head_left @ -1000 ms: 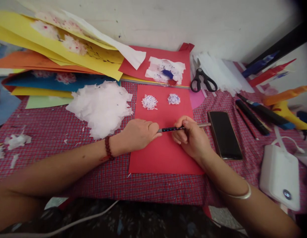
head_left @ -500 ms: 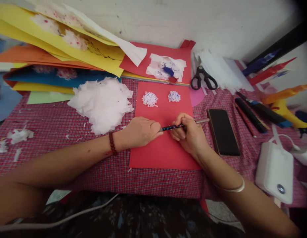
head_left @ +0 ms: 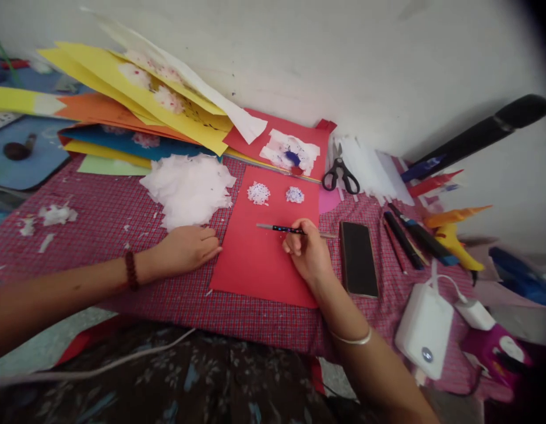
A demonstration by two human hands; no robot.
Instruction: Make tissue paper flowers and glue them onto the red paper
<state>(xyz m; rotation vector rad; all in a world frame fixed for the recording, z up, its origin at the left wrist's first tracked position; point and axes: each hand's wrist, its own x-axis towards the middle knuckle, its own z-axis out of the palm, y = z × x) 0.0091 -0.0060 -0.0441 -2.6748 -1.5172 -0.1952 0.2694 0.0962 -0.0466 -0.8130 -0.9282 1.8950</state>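
Observation:
My right hand (head_left: 309, 250) grips a dark patterned pen (head_left: 279, 229) with silvery ends, held nearly level above a red paper sheet (head_left: 255, 259). Two round white tufts sit on the sheet's upper part: a left tuft (head_left: 258, 193) and a right tuft (head_left: 295, 194), both speckled blue. Beside the sheet's left edge, my left hand (head_left: 187, 250) rests palm down on the cloth, its fingers curled together. Whatever may be inside those fingers is hidden. Just beyond it lies a heap of white tissue pieces (head_left: 189, 185).
Stacked coloured papers (head_left: 189, 118) lean at the back left. Behind the sheet is a blue-stained tissue (head_left: 277, 148). Scissors (head_left: 340, 176), a phone (head_left: 359, 259), several pens (head_left: 403, 238), a yellow glue gun (head_left: 458, 247) and a white power bank (head_left: 425, 330) occupy the right side.
My left hand has let go of the pen's left end and moved left onto the cloth. The right hand still holds the pen. The whole view has shifted and tilted.

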